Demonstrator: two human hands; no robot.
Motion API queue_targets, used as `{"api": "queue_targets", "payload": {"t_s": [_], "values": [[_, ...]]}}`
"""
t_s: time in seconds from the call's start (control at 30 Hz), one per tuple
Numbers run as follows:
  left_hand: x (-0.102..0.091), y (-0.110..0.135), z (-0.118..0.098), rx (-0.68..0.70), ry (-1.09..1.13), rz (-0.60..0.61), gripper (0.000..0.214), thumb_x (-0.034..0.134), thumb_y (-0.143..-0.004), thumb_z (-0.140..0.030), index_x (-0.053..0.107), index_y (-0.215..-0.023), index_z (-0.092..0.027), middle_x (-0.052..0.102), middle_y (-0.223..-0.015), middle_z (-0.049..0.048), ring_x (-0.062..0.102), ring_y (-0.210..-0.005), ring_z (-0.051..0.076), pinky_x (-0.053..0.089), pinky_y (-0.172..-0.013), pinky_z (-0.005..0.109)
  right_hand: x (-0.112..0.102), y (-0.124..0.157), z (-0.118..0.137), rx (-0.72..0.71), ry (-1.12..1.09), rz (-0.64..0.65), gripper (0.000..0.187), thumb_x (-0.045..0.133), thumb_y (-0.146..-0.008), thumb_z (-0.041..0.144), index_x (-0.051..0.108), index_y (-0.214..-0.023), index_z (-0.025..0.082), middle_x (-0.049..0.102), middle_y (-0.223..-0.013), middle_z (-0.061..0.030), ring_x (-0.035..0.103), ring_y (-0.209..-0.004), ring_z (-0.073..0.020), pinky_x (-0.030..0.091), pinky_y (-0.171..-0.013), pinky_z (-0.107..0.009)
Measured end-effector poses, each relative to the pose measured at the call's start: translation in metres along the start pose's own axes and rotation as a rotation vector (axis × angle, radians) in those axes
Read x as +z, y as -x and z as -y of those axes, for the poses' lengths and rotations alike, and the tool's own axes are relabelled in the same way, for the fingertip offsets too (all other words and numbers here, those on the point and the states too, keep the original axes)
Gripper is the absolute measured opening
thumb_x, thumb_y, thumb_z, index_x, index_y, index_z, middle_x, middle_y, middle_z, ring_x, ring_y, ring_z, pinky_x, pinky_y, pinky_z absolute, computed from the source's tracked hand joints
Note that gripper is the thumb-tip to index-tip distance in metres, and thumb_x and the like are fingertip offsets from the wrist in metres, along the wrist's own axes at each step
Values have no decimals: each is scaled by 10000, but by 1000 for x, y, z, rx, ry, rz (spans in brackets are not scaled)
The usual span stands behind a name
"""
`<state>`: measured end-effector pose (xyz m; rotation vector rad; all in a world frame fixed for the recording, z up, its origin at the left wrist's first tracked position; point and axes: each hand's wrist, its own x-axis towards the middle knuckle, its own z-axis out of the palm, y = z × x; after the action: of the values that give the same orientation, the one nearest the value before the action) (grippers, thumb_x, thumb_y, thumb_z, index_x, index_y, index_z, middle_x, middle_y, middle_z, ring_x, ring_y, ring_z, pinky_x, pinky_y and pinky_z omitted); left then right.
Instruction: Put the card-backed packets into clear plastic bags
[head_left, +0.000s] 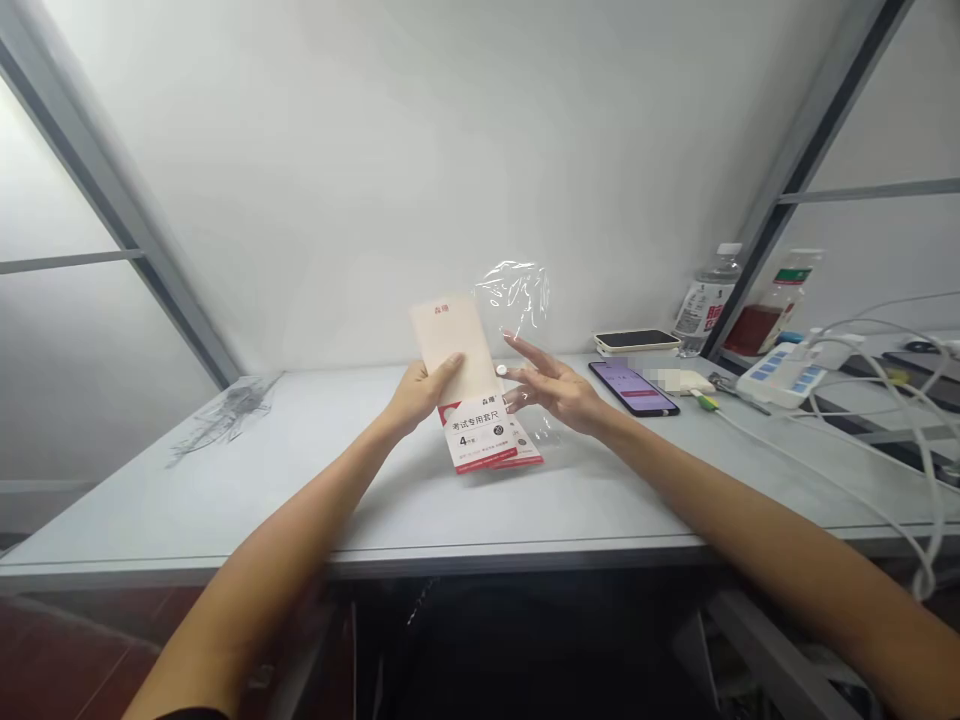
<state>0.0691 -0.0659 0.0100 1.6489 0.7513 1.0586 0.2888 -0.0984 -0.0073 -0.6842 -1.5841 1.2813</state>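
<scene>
Two bare forearms enter from below. Left hand (424, 392) closed on one cream card sleeve (450, 345), joined to one red-and-white ruler-set packet (487, 435), held over the bench (247, 480). Right hand (559, 390) half open, fingertips (511, 400) touching one clear plastic bag (521, 295). Just beside it: one lit phone (634, 388). Farther right: one dark phone (636, 340), one water bottle (705, 300).

A smartphone (634, 388), power strip (780, 375) and plastic bottle (709, 300)

Well behind the left grip (424, 392), a dark sleeve edge (191, 714) shows on the bare left forearm (255, 570); the right grip (555, 388) and right forearm (750, 510) are bare too.
</scene>
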Motion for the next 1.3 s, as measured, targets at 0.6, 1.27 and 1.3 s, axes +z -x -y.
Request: {"api": "queue_targets", "payload": {"t_s": [0.6,1.27,1.3], "values": [[-1,3,-9,-76,-177,40,426,541,-736,-570,608,-742,-149,518,-504,9,395,-381,77,242,-367,232,7,0,-1,-75,30,-68,571,473,-873,376,241,-1394,405,610,-1169,-5,568,-1097,-209,537,-773,-354],[3,-3,8,-14,-473,-108,514,532,-694,-628,541,-533,-140,498,-507,27,428,-464,106,277,-424,234,8,-1,-1,85,43,56,500,546,-832,397,438,-1299,254,667,-1019,-48,664,-789,-165,544,-720,-342],[5,-2,9,-2,-516,-156,532,523,-693,-635,500,-492,-143,470,-481,17,404,-451,98,256,-419,233,10,-1,-2,94,62,66,476,554,-827,401,468,-1263,231,675,-975,-50,662,-782,-168,547,-689,-328]]}}
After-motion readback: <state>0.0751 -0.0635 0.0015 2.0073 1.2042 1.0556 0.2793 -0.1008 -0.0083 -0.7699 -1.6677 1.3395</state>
